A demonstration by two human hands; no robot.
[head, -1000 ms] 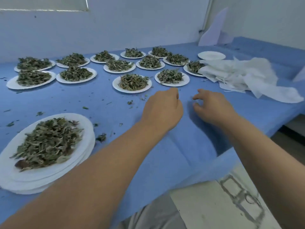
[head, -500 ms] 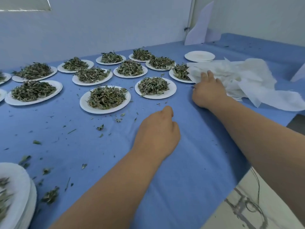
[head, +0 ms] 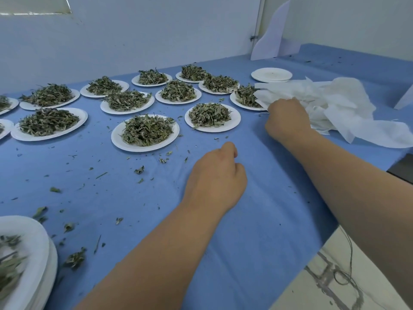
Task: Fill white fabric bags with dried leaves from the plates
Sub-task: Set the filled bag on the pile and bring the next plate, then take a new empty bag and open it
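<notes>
Several white paper plates heaped with dried green leaves stand across the blue cloth; the nearest plate (head: 118, 141) and another plate (head: 234, 124) lie just beyond my hands. A crumpled pile of white fabric bags (head: 339, 104) lies at the right. My right hand (head: 288, 121) is at the pile's left edge, its fingers curled into a bag there. On the cloth in front of the nearest plates my left hand (head: 218, 177) rests loosely curled, holding nothing.
A stack of empty plates (head: 271, 74) sits behind the bag pile. Another plate stack (head: 38, 249) with leaves on top is at the bottom left. Leaf crumbs litter the blue cloth (head: 134, 198). The table edge drops off at the lower right.
My right hand has reached right to the bag pile and curled its fingers into it. My left hand stays resting on the cloth; the view has shifted right.
</notes>
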